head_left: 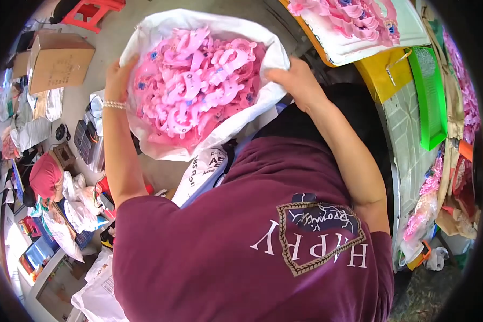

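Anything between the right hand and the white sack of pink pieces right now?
Nothing visible: the right hand grips the white sack directly at its rim, and the left hand holds the opposite side.

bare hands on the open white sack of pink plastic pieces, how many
2: bare left hand grips the left rim of the open white sack, bare right hand its right rim. Any behind it would be hidden.

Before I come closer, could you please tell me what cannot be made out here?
- Head view: whatever lies beneath the top pink pieces in the white sack, covered by those pieces.
- Head view: most fingers of the left hand and right hand, hidden by the sack and the hands themselves.
- Head view: far end of the white tray, cut off by the upper edge.
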The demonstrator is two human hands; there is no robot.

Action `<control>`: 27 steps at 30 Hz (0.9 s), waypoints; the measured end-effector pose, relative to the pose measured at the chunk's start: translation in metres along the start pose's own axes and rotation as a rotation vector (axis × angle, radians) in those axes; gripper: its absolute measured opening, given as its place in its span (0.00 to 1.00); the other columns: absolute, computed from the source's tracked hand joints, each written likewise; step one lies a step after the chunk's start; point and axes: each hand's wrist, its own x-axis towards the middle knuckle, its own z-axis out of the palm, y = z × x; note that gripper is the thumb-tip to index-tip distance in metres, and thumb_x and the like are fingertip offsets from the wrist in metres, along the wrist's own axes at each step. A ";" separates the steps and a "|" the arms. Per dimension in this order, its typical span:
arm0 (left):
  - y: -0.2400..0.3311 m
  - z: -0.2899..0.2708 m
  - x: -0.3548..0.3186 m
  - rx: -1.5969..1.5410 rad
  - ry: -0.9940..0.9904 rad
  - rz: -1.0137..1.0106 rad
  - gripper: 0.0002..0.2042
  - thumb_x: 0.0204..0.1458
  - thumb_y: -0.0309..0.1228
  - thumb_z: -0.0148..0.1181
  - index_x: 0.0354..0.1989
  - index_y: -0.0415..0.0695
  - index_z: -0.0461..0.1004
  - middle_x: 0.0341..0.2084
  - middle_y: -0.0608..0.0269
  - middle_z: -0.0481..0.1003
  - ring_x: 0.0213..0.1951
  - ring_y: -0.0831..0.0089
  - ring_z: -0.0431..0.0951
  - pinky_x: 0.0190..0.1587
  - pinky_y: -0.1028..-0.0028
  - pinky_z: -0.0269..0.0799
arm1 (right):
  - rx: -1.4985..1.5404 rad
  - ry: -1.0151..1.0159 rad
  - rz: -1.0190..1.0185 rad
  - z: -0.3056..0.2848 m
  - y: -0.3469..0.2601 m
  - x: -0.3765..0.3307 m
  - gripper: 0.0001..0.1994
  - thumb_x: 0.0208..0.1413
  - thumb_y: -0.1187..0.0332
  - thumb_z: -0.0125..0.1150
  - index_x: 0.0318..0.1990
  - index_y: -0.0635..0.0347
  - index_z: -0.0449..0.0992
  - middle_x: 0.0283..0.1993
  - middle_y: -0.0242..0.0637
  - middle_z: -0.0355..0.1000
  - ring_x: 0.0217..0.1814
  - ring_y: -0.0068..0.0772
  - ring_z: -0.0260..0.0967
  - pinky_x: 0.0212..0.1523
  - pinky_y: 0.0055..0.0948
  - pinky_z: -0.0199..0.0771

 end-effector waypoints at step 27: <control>0.056 -0.036 -0.001 -0.218 -0.121 0.072 0.18 0.57 0.36 0.55 0.50 0.34 0.70 0.44 0.60 0.74 0.44 0.71 0.75 0.47 0.71 0.72 | 0.058 -0.050 0.061 -0.002 -0.002 -0.022 0.12 0.46 0.68 0.61 0.36 0.68 0.77 0.33 0.37 0.76 0.32 0.27 0.73 0.36 0.27 0.72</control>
